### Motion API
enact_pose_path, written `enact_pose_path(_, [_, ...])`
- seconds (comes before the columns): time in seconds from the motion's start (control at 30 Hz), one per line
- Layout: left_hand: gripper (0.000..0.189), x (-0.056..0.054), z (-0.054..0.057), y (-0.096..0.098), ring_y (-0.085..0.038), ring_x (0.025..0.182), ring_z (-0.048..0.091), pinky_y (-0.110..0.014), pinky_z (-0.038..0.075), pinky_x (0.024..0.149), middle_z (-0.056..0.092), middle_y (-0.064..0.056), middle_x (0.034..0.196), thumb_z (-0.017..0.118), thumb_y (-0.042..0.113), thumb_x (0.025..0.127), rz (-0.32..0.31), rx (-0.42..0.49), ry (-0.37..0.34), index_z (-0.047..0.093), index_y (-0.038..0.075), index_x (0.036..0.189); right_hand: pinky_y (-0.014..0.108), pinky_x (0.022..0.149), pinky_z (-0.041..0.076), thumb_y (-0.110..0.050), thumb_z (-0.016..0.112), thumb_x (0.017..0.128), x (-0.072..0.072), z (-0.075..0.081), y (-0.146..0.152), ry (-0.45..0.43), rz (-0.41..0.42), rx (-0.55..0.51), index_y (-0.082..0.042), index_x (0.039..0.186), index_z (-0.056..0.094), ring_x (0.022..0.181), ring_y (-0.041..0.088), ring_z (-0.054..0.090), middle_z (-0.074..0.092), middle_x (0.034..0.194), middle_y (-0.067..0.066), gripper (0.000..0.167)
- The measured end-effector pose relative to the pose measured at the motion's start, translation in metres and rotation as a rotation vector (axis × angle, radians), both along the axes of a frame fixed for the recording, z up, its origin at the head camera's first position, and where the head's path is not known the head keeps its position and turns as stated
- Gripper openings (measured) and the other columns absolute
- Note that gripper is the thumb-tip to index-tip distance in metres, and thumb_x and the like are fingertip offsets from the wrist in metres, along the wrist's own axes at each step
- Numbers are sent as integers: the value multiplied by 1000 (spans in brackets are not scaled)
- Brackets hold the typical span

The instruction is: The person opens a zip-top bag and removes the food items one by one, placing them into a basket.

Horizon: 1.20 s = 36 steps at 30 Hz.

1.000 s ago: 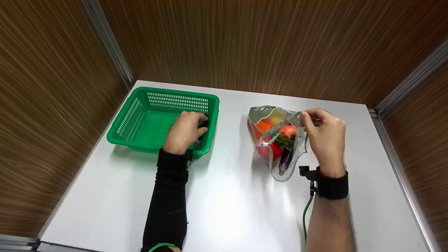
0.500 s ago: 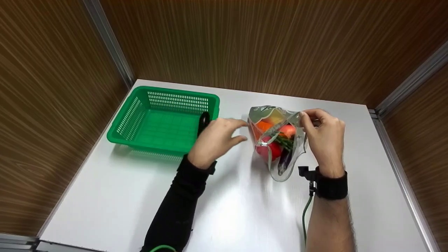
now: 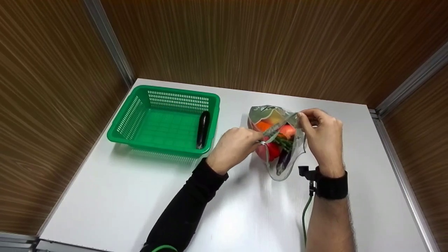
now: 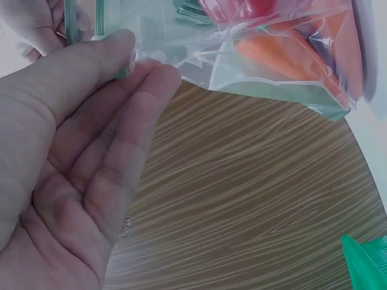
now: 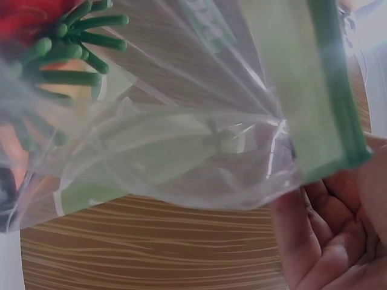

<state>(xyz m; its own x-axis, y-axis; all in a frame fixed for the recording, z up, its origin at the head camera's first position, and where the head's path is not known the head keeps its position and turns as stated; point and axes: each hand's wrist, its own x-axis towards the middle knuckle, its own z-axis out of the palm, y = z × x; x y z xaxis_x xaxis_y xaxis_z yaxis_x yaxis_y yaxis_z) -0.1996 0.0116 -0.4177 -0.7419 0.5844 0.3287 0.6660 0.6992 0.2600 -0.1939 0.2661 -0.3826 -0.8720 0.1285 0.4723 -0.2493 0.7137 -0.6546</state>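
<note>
A clear zip bag with green edging [image 3: 258, 112] lies on the table, filled with play vegetables. Through the plastic show a red round vegetable [image 3: 274, 150], an orange carrot [image 4: 281, 53], green stalks [image 5: 91, 36] and a purple eggplant [image 3: 284, 161]. My left hand [image 3: 235, 148] pinches the left end of the bag's mouth between thumb and fingertips. At the mouth's other end, my right hand [image 3: 322, 136] pinches the edge between thumb and forefinger. A long, glossy dark eggplant [image 3: 203, 129] lies along the right side inside the green basket [image 3: 164, 151].
The basket stands on the left of the white table [image 3: 238, 217]. Wood-grain panels [image 3: 231, 45] enclose the back and both sides. A cable [image 3: 305, 217] runs down from the camera on my right wrist.
My left hand has left the dark eggplant in the basket, moved right and taken the left end of the bag's mouth. My right hand keeps its hold, hardly moving.
</note>
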Motion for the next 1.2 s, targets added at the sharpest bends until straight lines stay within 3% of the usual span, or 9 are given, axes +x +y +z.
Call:
enact_pose_path(0.17, [9,-10,-5,-12,-23,88,85,-40,72,80,89,-4,100,80,17,113,48,70,38,88,15,118,1,74,49,-15,82,112,1,1,4,-37,40,8,-1,117,88,86,-8,70,87,107,18,16])
enact_pose_path(0.2, [12,-24,-23,-15,-18,86,83,-37,70,78,88,0,97,77,20,116,55,112,51,88,17,117,0,74,49,-14,83,111,1,2,4,-45,49,16,-1,120,88,88,-1,73,86,107,18,16])
enact_pose_path(0.3, [17,-30,-26,-20,-18,84,80,-37,69,78,87,0,97,71,18,118,96,174,66,88,15,116,-3,77,47,-12,84,110,1,3,5,-82,83,43,-1,125,88,99,20,76,80,109,19,18])
enact_pose_path(0.4, [16,-30,-24,-21,-19,84,81,-37,70,79,88,-1,98,73,15,117,118,225,63,88,11,114,-5,80,46,-13,80,113,-1,2,6,-131,109,31,-1,128,87,113,35,82,79,120,22,21])
enact_pose_path(0.43, [13,-17,-6,-20,-23,86,83,-41,72,80,89,-6,100,75,11,115,129,212,48,88,8,113,-4,81,49,-14,78,115,-2,2,7,-151,119,10,0,129,87,117,38,83,80,125,23,22])
enact_pose_path(0.6, [12,-12,-7,-7,-25,93,87,-41,72,83,90,-6,104,78,17,114,126,181,-47,86,9,119,4,74,59,-18,72,118,-5,0,6,-188,88,-63,-3,128,87,105,14,87,87,127,20,24])
enact_pose_path(0.73, [14,-8,-17,8,-26,88,86,-42,71,75,88,-9,102,74,19,117,114,126,-114,80,10,125,2,75,55,-17,73,117,-3,0,3,-153,28,-52,-4,123,90,92,-15,71,89,119,17,22])
enact_pose_path(0.9, [17,-4,-34,28,-28,84,87,-41,70,66,84,-12,96,65,19,120,105,68,-126,71,7,131,5,71,59,-16,73,116,5,4,-1,-171,28,-93,-1,123,89,90,-17,69,89,119,22,23])
enact_pose_path(1.2, [26,-7,-53,41,-34,93,89,-44,70,66,85,-18,102,60,17,122,61,176,-204,63,8,147,5,68,58,-16,72,116,20,14,-7,-182,59,-55,1,122,88,90,-12,74,89,117,24,25])
